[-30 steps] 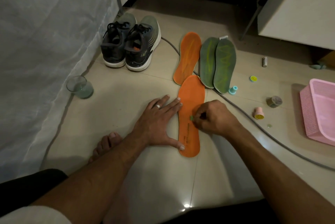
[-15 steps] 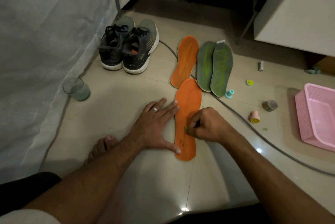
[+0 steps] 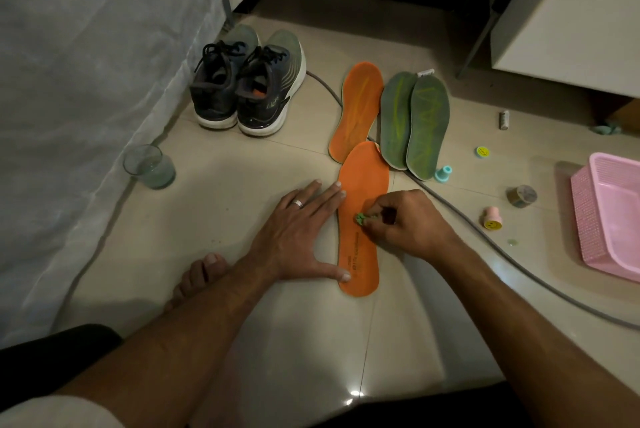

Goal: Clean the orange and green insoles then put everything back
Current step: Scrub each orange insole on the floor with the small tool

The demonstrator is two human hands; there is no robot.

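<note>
On the near orange insole [image 3: 362, 185], right hand [image 3: 405, 219] pinches an unclear green bit [image 3: 359, 218]; left hand [image 3: 298, 233] lies flat.

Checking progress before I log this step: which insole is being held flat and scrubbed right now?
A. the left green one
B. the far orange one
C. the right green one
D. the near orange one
D: the left hand lies flat against the near orange insole, and the right hand pinches a small green scrubber on it; the others lie untouched.
</note>
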